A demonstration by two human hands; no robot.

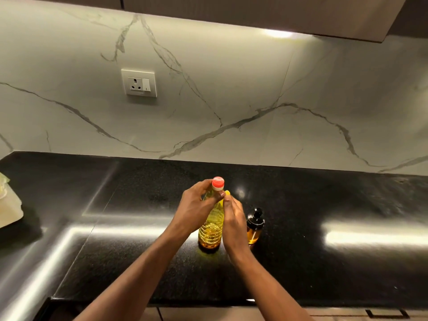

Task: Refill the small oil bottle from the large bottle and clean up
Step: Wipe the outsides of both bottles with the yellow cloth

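Note:
The large clear bottle (211,230) of yellow oil stands upright on the black countertop (301,262), its red cap (218,183) on. My left hand (196,208) grips its neck just below the cap. My right hand (234,218) presses against the bottle's right side, fingers up near the shoulder. The small oil bottle (254,225), amber glass with a black dispenser top, stands just to the right of my right hand, apart from the big bottle.
A pale cloth or bag (9,205) lies at the counter's left edge. A wall socket (139,83) sits on the marble backsplash. The counter's front edge (208,303) runs close below my forearms, with a drawer handle (385,313) underneath.

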